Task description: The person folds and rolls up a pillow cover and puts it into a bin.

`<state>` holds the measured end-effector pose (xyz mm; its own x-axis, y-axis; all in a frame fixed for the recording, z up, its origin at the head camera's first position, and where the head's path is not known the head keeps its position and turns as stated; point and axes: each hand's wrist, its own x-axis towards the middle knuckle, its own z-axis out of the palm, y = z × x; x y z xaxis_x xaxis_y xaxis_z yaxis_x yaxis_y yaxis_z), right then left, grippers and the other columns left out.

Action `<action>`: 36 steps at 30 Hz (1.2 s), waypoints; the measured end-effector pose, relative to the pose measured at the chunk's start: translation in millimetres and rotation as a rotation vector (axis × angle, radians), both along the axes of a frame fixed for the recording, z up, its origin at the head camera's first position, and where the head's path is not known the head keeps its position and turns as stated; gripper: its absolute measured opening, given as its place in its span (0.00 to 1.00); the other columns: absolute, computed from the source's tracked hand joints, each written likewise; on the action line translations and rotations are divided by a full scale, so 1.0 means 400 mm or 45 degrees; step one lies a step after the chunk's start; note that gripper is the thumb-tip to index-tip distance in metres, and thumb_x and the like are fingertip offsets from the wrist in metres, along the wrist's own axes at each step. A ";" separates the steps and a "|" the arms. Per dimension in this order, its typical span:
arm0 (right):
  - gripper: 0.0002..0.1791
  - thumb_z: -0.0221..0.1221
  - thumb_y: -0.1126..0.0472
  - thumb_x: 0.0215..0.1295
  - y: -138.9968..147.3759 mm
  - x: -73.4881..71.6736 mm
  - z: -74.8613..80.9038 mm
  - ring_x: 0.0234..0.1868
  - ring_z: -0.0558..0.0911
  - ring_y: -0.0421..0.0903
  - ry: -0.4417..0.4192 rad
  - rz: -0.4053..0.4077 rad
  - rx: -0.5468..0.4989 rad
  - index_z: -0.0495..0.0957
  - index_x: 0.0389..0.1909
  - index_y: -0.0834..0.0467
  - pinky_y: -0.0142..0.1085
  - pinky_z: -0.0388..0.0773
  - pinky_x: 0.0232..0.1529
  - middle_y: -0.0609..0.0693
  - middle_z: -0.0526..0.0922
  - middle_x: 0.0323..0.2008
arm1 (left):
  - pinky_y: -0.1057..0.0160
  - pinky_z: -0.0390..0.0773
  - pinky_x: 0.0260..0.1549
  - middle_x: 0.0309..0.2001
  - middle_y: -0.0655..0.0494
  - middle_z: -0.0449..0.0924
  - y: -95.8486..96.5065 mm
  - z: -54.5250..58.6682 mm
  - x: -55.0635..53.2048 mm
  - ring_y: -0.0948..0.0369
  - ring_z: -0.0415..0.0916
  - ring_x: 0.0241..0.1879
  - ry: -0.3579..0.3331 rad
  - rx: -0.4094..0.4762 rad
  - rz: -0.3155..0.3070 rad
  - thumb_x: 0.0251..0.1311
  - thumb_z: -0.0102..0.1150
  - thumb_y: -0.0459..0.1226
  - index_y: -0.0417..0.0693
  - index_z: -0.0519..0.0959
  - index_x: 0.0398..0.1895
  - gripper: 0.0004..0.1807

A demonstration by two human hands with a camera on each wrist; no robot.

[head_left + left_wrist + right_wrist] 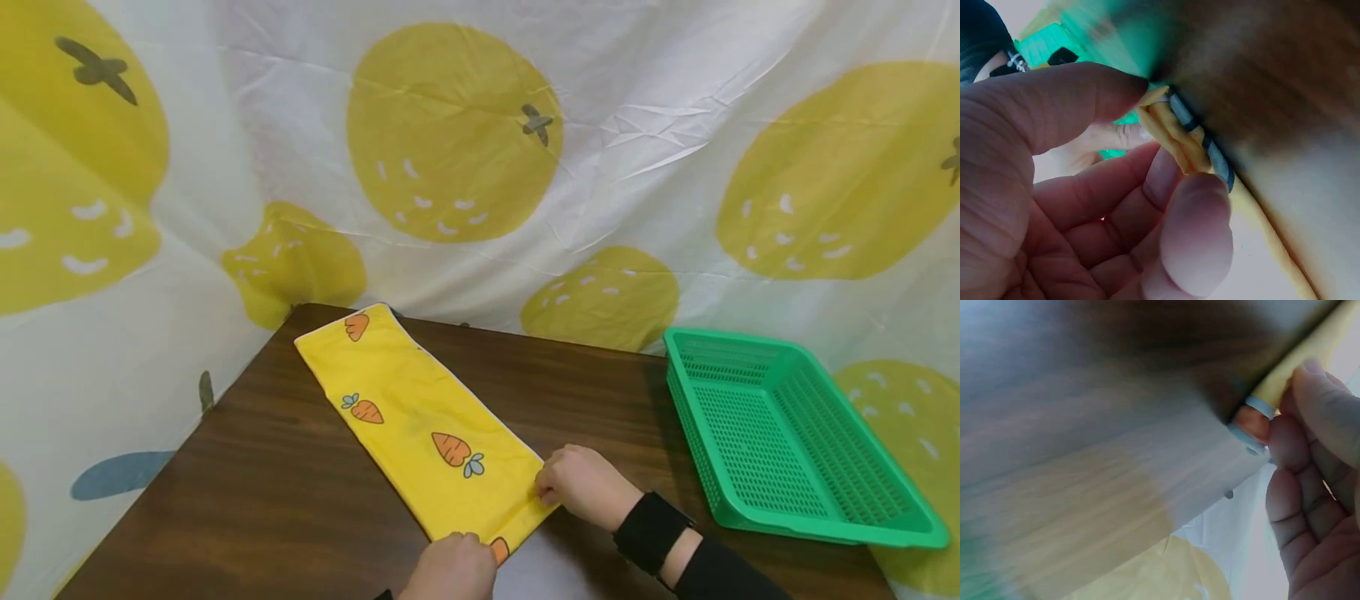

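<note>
A yellow cloth (405,392) printed with carrots lies as a long folded strip, running from the table's far left corner toward the person. At its near end, the left hand (452,568) pinches the left corner. The right hand (587,483) holds the right corner, with a narrow fold of cloth between the two hands. In the left wrist view, the thumb and fingers grip layered cloth edges (1175,134). The right wrist view shows a thumb and finger pinching the cloth's corner (1280,381), where a bit of orange print shows.
A green plastic basket (701,442) with perforated sides stands at the right of the dark wooden table (255,467). A white curtain (622,125) printed with lemons hangs behind the table and along its left. A black band (652,533) wraps the right wrist.
</note>
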<state>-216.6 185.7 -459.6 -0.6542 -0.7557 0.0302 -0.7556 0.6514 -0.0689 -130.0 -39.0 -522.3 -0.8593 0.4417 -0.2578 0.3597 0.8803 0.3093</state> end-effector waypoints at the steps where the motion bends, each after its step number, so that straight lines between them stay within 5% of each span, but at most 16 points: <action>1: 0.04 0.75 0.62 0.61 0.006 0.005 -0.001 0.33 0.80 0.35 0.017 0.022 -0.011 0.91 0.34 0.50 0.33 0.82 0.43 0.40 0.89 0.32 | 0.59 0.73 0.23 0.22 0.59 0.72 0.000 -0.006 -0.001 0.63 0.70 0.23 0.031 0.002 -0.006 0.61 0.74 0.47 0.51 0.81 0.22 0.16; 5: 0.07 0.76 0.61 0.60 0.028 0.021 -0.007 0.40 0.84 0.38 0.041 0.116 -0.028 0.92 0.39 0.50 0.33 0.84 0.47 0.42 0.90 0.38 | 0.59 0.74 0.24 0.24 0.58 0.73 -0.001 0.001 0.005 0.63 0.70 0.25 0.114 0.005 -0.029 0.62 0.74 0.47 0.50 0.83 0.23 0.15; 10: 0.19 0.80 0.53 0.53 0.041 0.034 -0.011 0.49 0.83 0.41 0.034 0.149 -0.003 0.92 0.48 0.50 0.35 0.82 0.55 0.43 0.90 0.46 | 0.58 0.77 0.26 0.29 0.55 0.75 -0.003 0.076 0.032 0.61 0.70 0.30 0.169 -0.016 -0.076 0.61 0.72 0.40 0.48 0.86 0.25 0.10; 16: 0.16 0.77 0.48 0.58 0.043 0.040 -0.020 0.49 0.82 0.42 0.165 0.184 -0.019 0.92 0.45 0.48 0.38 0.80 0.51 0.41 0.90 0.44 | 0.60 0.78 0.28 0.24 0.57 0.76 0.000 0.123 0.045 0.62 0.72 0.27 0.126 -0.014 -0.058 0.66 0.68 0.38 0.47 0.83 0.24 0.11; 21: 0.08 0.74 0.51 0.65 0.040 0.041 -0.034 0.45 0.80 0.43 0.325 0.253 -0.021 0.90 0.40 0.48 0.37 0.78 0.47 0.40 0.89 0.40 | 0.61 0.77 0.26 0.22 0.58 0.76 0.005 0.111 0.034 0.64 0.74 0.24 0.061 -0.021 -0.013 0.67 0.69 0.38 0.47 0.81 0.26 0.11; 27: 0.05 0.71 0.56 0.68 0.029 0.033 -0.046 0.38 0.76 0.43 0.507 0.313 -0.040 0.85 0.33 0.48 0.34 0.71 0.41 0.39 0.84 0.30 | 0.61 0.77 0.25 0.22 0.60 0.74 0.004 0.032 0.002 0.65 0.72 0.23 -0.018 0.023 -0.010 0.66 0.71 0.42 0.48 0.81 0.26 0.13; 31: 0.03 0.70 0.60 0.67 0.037 0.021 -0.050 0.42 0.80 0.42 0.437 0.253 -0.051 0.86 0.38 0.48 0.35 0.76 0.44 0.38 0.87 0.35 | 0.62 0.77 0.25 0.21 0.60 0.75 0.000 0.056 0.013 0.66 0.73 0.22 0.065 0.011 -0.056 0.65 0.71 0.38 0.47 0.82 0.25 0.11; 34: 0.08 0.72 0.62 0.65 0.043 0.005 -0.047 0.47 0.82 0.42 0.288 0.188 -0.050 0.88 0.42 0.47 0.38 0.80 0.51 0.37 0.90 0.39 | 0.61 0.77 0.24 0.20 0.60 0.75 -0.003 0.086 0.023 0.66 0.72 0.22 0.053 -0.012 -0.049 0.62 0.73 0.37 0.48 0.82 0.22 0.12; 36: 0.09 0.74 0.61 0.62 0.041 -0.008 -0.041 0.47 0.83 0.42 0.166 0.138 -0.050 0.89 0.42 0.47 0.39 0.81 0.52 0.36 0.90 0.40 | 0.60 0.77 0.24 0.19 0.60 0.75 -0.005 0.076 0.020 0.66 0.72 0.21 0.006 -0.021 -0.043 0.61 0.73 0.39 0.48 0.82 0.22 0.13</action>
<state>-219.9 202.0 -476.2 -0.5573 -0.8183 0.1404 -0.8256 0.5641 0.0107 -121.8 -41.0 -491.9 -0.8454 0.4660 -0.2612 0.3905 0.8727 0.2930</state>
